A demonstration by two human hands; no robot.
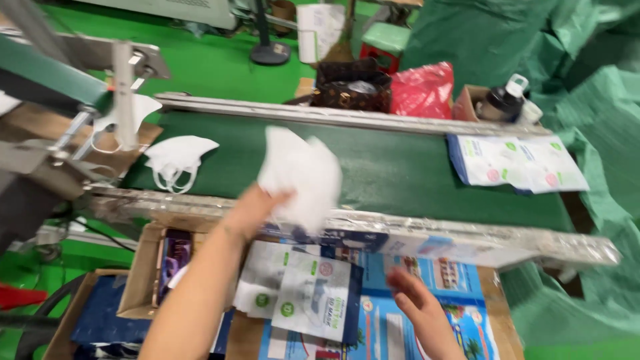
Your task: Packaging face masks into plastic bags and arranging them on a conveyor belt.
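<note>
Head view: my left hand point(257, 207) pinches a white mask point(303, 175) lifted over the green conveyor belt point(400, 173), centre frame. My right hand point(413, 300) hangs open, empty, above the printed pouches point(313, 293) at lower centre. Another mask point(177, 159) lies left on the belt. I judge bagging comes next: right hand needs a pouch.

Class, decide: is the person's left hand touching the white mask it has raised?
Touching. The head view shows the left hand with its fingers closed on the white mask.
</note>
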